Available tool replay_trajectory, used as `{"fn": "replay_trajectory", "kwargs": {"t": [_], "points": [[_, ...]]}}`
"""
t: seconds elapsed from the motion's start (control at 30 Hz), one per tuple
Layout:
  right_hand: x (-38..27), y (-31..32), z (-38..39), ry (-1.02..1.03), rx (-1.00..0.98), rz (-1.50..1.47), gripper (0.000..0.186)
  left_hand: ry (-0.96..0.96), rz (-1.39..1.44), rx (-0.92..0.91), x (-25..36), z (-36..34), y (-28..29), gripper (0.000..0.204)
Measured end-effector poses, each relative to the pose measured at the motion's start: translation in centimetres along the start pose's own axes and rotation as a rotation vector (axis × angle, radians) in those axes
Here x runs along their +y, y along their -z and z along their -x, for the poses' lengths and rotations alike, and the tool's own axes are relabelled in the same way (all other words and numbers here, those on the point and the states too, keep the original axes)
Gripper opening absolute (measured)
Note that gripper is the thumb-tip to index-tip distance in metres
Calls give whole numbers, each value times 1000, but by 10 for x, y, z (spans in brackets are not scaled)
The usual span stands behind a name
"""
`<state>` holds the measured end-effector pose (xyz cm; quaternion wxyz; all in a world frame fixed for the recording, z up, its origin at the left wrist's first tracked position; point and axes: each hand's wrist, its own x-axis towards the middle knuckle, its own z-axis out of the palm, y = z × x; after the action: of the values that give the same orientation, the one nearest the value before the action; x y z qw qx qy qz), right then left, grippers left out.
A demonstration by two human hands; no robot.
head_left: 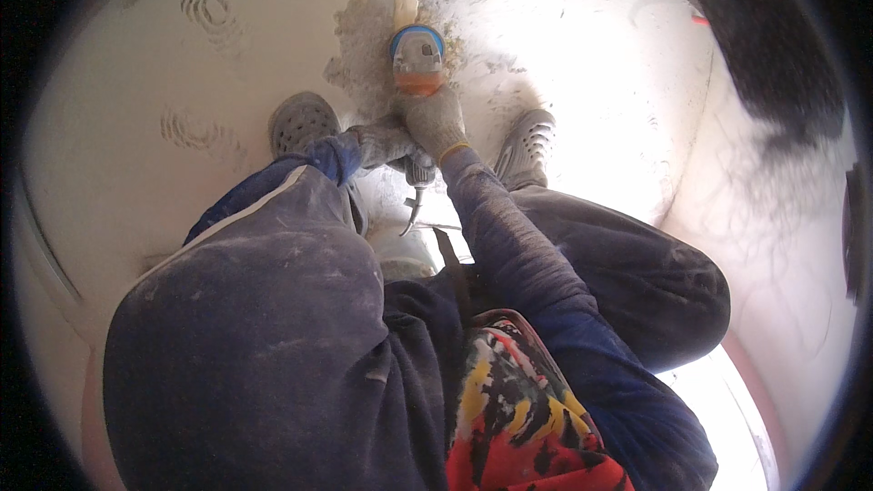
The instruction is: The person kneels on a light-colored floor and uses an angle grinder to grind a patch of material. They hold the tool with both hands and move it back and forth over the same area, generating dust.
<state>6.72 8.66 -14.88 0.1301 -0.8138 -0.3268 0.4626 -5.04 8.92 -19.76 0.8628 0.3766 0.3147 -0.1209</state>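
Note:
Between my feet is an angle grinder (pixel 419 56) with a silver head, an orange band and a blue rim at its front. My right hand (pixel 435 118), in a dusty grey glove with a yellow cuff edge, wraps round its body just behind the head. My left hand (pixel 379 142), gloved too, is closed round the rear part of the tool; some of its fingers are hidden. A cord (pixel 414 211) runs from the back end toward me. Ahead of the grinder, a rough grey patch (pixel 359 23) with a pale tan strip (pixel 405 0) marks the white surface.
My grey clogs, the left (pixel 303 123) and the right (pixel 527 147), stand either side of the tool on the dusty white surface (pixel 582 45). Swirl marks (pixel 209 11) show at the left. The surface curves up at the right, near a dark area (pixel 759 27).

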Motion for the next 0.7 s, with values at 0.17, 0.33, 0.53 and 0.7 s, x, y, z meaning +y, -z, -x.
{"fn": "replay_trajectory", "kwargs": {"t": [0.17,0.33,0.53,0.7], "points": [[14,1,-6,-178,-33,10,43,75,-124,-63,8,13,11,32],[11,14,3,-236,123,-63,41,-86,73,123,10,47,24,32],[-47,53,23,-223,53,-163,42,-367,343,696,38,220,44,33],[-76,75,39,-304,59,-195,39,-750,334,1276,121,412,28,33]]}}
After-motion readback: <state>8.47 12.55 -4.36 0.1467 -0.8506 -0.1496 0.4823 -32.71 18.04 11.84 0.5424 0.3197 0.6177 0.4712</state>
